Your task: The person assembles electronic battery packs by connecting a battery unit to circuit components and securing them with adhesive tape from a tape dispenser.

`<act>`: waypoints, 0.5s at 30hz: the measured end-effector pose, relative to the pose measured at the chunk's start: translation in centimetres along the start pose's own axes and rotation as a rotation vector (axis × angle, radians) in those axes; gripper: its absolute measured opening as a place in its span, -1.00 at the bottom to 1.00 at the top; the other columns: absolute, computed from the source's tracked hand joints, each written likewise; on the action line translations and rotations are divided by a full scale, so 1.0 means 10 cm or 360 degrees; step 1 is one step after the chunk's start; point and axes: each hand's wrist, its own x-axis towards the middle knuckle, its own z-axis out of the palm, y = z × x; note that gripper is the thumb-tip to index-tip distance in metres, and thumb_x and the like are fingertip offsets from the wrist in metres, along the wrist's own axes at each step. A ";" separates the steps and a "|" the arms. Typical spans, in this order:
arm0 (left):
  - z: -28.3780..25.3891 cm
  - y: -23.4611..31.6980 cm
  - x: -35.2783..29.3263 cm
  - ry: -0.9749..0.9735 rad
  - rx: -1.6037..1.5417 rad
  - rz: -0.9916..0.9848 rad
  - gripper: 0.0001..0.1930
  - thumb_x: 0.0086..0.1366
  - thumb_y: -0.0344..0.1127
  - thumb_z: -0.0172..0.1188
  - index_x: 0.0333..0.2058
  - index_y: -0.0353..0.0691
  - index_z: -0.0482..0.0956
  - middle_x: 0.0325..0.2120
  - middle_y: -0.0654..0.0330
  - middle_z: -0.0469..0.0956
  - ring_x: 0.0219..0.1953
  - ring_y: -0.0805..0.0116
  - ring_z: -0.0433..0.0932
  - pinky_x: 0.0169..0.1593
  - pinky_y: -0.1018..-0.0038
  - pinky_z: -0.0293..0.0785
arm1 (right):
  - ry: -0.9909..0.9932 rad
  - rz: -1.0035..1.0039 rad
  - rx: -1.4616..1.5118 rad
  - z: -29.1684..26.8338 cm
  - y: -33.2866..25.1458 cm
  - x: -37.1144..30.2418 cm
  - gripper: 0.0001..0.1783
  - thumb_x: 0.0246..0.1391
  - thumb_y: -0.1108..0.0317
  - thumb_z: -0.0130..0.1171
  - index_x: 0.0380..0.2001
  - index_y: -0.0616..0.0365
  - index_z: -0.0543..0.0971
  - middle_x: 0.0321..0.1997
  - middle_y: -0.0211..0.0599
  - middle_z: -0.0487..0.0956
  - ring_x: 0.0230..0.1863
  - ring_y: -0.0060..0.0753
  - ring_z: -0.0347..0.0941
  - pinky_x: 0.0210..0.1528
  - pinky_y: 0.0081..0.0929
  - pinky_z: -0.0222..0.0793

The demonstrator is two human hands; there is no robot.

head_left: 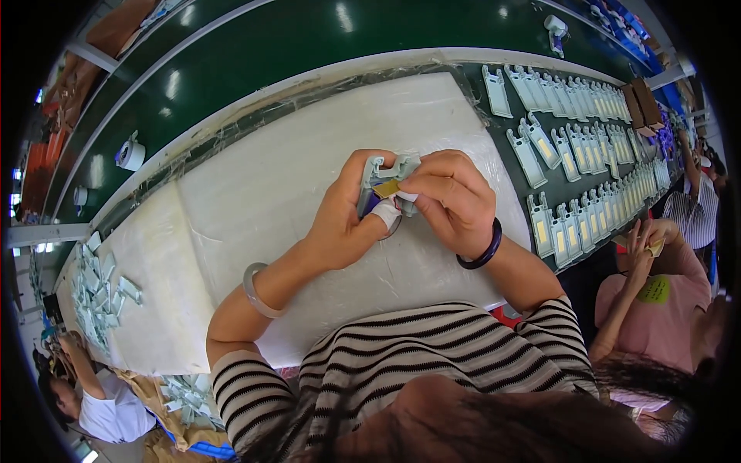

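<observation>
Over the middle of the padded table, my left hand (337,217) grips a pale green plastic housing (372,174), its thumb wrapped in white. Inside the housing shows a small yellow piece (386,188) with a purple patch beside it. My right hand (455,197) pinches at the housing's right side, thumb and fingers closed around its edge near the yellow piece. A bit of white shows at the right fingertips, too small to name. The fingers hide much of the housing.
White padded sheeting (262,208) covers the table before me. Rows of pale green housings (575,231), many with yellow panels, stand at the right. Loose pale green pieces (100,293) lie heaped at the left. Co-workers sit on both sides, one in a pink shirt (648,316).
</observation>
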 end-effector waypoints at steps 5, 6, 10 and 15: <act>0.00 0.07 -0.01 -0.0057 -0.0069 -0.0097 -0.57 0.20 -0.53 0.03 0.05 -0.25 0.19 -0.26 0.23 0.40 -0.32 0.55 0.39 -0.27 0.60 0.38 | 0.0015 0.0106 0.0041 0.01 -0.02 -0.01 -0.65 -0.31 0.64 0.28 -0.34 0.10 0.61 -0.34 -0.34 0.53 -0.32 -0.30 0.45 -0.25 -0.43 0.34; 0.00 0.08 -0.01 -0.0065 -0.0046 -0.0105 -0.56 0.20 -0.52 0.03 0.05 -0.25 0.18 -0.25 0.23 0.41 -0.30 0.54 0.40 -0.25 0.59 0.39 | 0.0021 0.0128 0.0050 0.02 -0.02 -0.02 -0.65 -0.31 0.64 0.28 -0.34 0.09 0.62 -0.34 -0.34 0.53 -0.32 -0.30 0.45 -0.26 -0.44 0.35; 0.01 0.04 -0.01 -0.0061 0.0116 0.0076 -0.61 0.27 -0.49 -0.03 0.06 -0.26 0.17 -0.34 0.21 0.38 -0.41 0.54 0.40 -0.34 0.58 0.40 | 0.0045 0.0165 0.0088 0.04 -0.01 -0.04 -0.66 -0.29 0.64 0.29 -0.34 0.08 0.63 -0.36 -0.33 0.52 -0.32 -0.29 0.44 -0.29 -0.45 0.34; 0.03 0.04 -0.04 -0.0034 0.0244 0.0120 -0.62 0.26 -0.50 -0.04 0.05 -0.26 0.19 -0.34 0.22 0.38 -0.42 0.56 0.38 -0.37 0.61 0.39 | 0.0051 0.0195 0.0099 0.06 -0.03 -0.04 -0.67 -0.28 0.65 0.28 -0.34 0.09 0.63 -0.36 -0.32 0.52 -0.32 -0.27 0.43 -0.29 -0.44 0.35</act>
